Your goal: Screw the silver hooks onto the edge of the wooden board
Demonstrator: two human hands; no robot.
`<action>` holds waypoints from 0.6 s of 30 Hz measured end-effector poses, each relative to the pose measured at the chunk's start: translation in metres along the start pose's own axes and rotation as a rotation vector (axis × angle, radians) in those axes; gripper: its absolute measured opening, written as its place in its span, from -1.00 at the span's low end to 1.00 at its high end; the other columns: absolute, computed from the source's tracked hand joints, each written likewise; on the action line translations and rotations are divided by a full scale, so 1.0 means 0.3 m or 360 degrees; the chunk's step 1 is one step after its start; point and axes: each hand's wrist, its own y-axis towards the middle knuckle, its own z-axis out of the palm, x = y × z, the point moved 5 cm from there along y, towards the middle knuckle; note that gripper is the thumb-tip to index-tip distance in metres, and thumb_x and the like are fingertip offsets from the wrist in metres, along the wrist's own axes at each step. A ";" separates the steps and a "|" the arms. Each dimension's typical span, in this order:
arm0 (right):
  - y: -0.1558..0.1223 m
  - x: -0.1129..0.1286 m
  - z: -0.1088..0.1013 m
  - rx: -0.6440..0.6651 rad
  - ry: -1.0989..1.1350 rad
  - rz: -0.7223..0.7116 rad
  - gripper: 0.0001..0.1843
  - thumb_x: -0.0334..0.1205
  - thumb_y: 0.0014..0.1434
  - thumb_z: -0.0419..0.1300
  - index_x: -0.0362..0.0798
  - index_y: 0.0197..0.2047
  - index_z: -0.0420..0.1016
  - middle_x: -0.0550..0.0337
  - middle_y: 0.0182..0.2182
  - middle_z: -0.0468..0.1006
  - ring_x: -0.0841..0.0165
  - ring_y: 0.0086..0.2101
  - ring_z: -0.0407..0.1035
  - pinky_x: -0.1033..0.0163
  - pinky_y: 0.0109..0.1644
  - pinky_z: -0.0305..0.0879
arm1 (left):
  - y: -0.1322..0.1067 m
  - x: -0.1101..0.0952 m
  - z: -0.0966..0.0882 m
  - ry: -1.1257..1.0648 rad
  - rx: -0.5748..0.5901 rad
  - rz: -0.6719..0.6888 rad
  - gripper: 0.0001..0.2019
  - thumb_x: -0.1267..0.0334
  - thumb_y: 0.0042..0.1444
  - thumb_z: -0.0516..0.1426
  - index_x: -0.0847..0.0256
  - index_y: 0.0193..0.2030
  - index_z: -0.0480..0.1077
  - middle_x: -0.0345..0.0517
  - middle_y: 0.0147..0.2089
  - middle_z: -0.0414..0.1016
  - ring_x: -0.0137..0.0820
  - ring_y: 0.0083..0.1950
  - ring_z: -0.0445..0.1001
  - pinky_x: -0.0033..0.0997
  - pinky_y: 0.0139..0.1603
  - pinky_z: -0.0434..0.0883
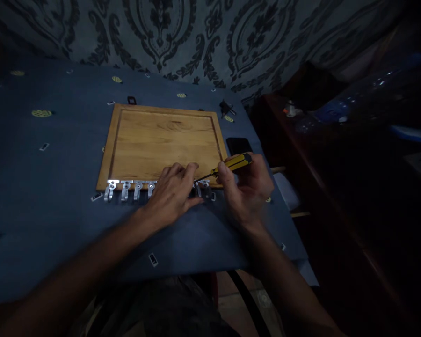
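A wooden board lies flat on a blue cloth-covered table. A row of several metal hooks runs along the board's near edge. My left hand rests on that edge over the hooks, its fingers curled down on the hook rail. My right hand is closed round a screwdriver with a yellow and black handle. The screwdriver's shaft points left and down toward the hooks beside my left fingers.
A dark phone-like object lies just right of the board. Small dark items sit near the far right corner. The table's right edge drops to dark furniture. A patterned wall stands behind.
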 end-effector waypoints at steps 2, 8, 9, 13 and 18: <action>0.011 0.020 -0.004 -0.0032 0.0045 -0.0030 -0.74 -0.07 0.25 0.27 0.03 -0.33 0.28 0.30 -0.44 0.30 0.41 -0.43 0.25 0.22 -0.33 0.26 | 0.001 0.001 0.001 -0.0002 -0.0006 -0.0006 -0.38 0.25 0.12 0.37 0.27 0.21 0.17 0.11 0.03 0.51 -0.05 0.14 0.42 -0.11 0.13 0.35; 0.050 0.073 -0.002 0.0266 0.0264 0.0075 -0.79 -0.13 0.20 0.34 0.02 -0.24 0.39 0.24 -0.33 0.56 0.44 -0.48 0.42 0.27 -0.43 0.39 | 0.002 0.002 0.001 -0.0009 -0.0019 -0.0007 -0.38 0.27 0.13 0.36 0.24 0.22 0.15 0.11 0.04 0.50 -0.04 0.17 0.41 -0.11 0.13 0.35; 0.053 0.075 -0.006 0.0333 0.0296 0.0100 -0.80 -0.13 0.19 0.34 0.02 -0.21 0.42 0.23 -0.32 0.58 0.43 -0.46 0.45 0.28 -0.42 0.42 | 0.002 0.002 0.002 -0.0013 -0.0026 -0.0004 -0.38 0.27 0.12 0.36 0.24 0.22 0.15 0.11 0.05 0.50 -0.05 0.17 0.41 -0.11 0.13 0.35; 0.057 0.069 -0.020 0.0612 0.0385 0.0162 -0.76 -0.14 0.23 0.32 0.02 -0.04 0.55 0.17 -0.21 0.63 0.39 -0.33 0.53 0.25 -0.26 0.55 | 0.002 0.007 0.005 -0.0026 -0.0054 0.0008 -0.37 0.25 0.13 0.36 0.20 0.24 0.14 0.08 0.09 0.50 -0.07 0.18 0.41 -0.11 0.18 0.33; 0.062 0.066 -0.028 0.0551 0.0184 0.0009 -0.85 -0.14 0.21 0.33 -0.01 -0.19 0.60 0.19 -0.31 0.65 0.36 -0.43 0.52 0.21 -0.32 0.50 | 0.004 0.007 0.005 -0.0027 -0.0058 -0.0007 -0.36 0.25 0.09 0.38 0.19 0.22 0.16 0.04 0.04 0.52 -0.08 0.15 0.43 -0.13 0.15 0.35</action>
